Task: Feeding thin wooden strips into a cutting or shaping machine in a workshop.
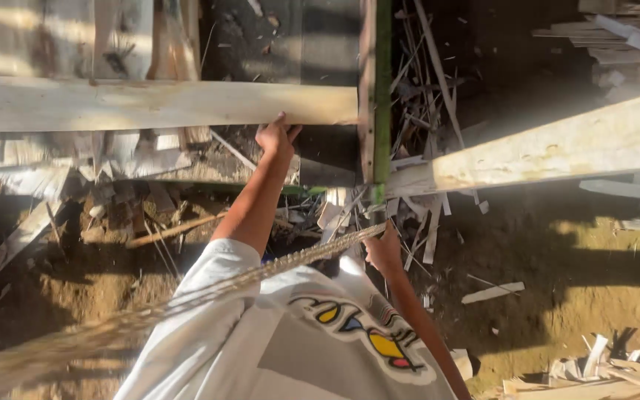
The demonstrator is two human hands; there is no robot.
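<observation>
Left hand grips a pale wooden plank at its lower edge, right hand holds a rope below.

The plank (150, 104) lies crosswise at the top of the view, its right end stopping just beside an upright green-edged post (381, 89). The left hand (275, 137) reaches up with fingers curled over the plank's lower edge near that end. The right hand (384, 252) sits lower and well apart from it, closed on a frayed rope (187, 296) that runs slanting to the lower left. A second plank (557, 144) slants off to the right of the post. Offcuts and splinters (75, 192) crowd the ground under the plank; bare dirt (579, 274) lies open at the right.
</observation>
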